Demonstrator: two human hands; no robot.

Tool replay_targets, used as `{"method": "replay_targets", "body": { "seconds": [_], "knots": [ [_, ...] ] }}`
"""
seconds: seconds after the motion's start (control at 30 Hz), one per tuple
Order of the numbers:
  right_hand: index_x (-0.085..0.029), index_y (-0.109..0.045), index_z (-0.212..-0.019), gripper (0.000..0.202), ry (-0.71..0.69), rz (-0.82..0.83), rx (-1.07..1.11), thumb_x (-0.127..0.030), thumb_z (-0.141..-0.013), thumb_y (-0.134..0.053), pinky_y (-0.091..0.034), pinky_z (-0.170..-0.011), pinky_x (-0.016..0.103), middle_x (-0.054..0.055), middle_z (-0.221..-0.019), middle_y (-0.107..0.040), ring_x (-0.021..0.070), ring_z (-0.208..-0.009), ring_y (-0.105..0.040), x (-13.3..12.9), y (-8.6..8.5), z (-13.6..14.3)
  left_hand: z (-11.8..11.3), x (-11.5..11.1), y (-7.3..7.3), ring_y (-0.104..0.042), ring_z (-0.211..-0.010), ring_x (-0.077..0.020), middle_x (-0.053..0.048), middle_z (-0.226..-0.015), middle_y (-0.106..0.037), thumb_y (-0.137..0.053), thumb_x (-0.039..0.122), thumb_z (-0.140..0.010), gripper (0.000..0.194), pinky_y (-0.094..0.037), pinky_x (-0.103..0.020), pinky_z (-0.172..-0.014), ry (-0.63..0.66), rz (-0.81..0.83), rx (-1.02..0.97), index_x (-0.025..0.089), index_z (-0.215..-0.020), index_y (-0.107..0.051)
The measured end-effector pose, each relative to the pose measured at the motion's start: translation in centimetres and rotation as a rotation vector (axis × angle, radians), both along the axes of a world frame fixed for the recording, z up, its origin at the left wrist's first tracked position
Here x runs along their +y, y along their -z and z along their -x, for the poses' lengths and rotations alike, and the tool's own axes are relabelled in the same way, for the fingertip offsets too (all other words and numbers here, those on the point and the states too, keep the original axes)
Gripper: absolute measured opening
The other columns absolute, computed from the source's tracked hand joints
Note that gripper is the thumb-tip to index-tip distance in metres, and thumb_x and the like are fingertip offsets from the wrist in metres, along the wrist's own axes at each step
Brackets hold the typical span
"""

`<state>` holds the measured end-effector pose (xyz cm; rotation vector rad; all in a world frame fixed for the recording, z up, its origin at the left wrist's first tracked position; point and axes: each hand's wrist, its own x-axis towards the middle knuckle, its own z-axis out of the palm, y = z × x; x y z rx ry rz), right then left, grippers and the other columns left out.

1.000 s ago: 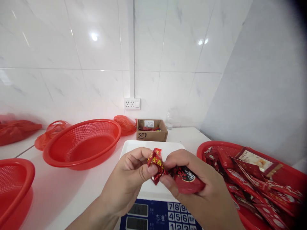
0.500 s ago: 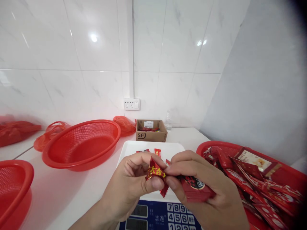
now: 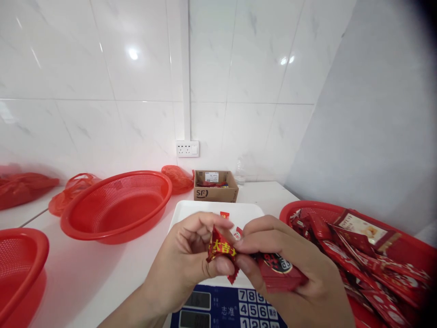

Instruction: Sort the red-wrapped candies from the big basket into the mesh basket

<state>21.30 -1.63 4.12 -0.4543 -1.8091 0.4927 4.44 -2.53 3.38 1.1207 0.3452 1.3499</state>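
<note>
Between the thumb and fingers of my left hand [image 3: 184, 259] is a small red wrapped candy [image 3: 220, 246] with yellow characters. The fingertips of my right hand [image 3: 290, 259] touch that candy's right end. Tucked in my right palm is a dark red packet [image 3: 280, 271] with a black round emblem. Both hands hover over the white tray [image 3: 186, 210] of a weighing scale. Other small red wrapped pieces, one of them a red candy [image 3: 224, 215], lie on the tray, partly hidden by my hands. Below shows the scale's blue keypad panel [image 3: 228, 314].
A red basket [image 3: 290, 207] full of red packets stands at the right. Two more red baskets, a large one [image 3: 116, 232] and a nearer one [image 3: 37, 255], are on the left. Behind the scale sit an open cardboard box [image 3: 216, 195] and a red plastic bag [image 3: 175, 180].
Both hands stay almost in place. The left fingers have shifted slightly around the candy, and the packet in my right hand has tilted a little.
</note>
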Motion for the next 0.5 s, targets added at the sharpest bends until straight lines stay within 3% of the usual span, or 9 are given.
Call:
{"method": "replay_targets", "body": {
  "seconds": [0.23,0.5],
  "knots": [
    [-0.028,-0.068,-0.095,0.023,0.035,-0.03,-0.013,-0.007,-0.087,-0.07,-0.059,-0.068,0.02,-0.003,-0.09,-0.068,0.0115,-0.076,-0.069,0.15,0.01,0.04,-0.13,0.01,-0.22,-0.064,-0.064,-0.0055,0.002,-0.076,-0.067,-0.088,0.027,-0.077,0.019,-0.049,-0.011,-0.057,0.024,-0.007,0.033,0.018,-0.085,-0.073],
    [-0.028,-0.069,-0.096,0.02,0.061,-0.03,-0.012,-0.01,-0.086,-0.071,-0.059,-0.07,0.021,-0.002,-0.089,-0.07,0.0126,-0.078,-0.069,0.42,-0.18,-0.14,-0.35,0.05,0.46,-0.063,-0.064,-0.0108,0.0,-0.072,-0.067,-0.086,0.031,-0.078,0.018,-0.051,-0.019,-0.059,-0.109,-0.028,0.05,0.019,-0.084,-0.074]
  ]
}}
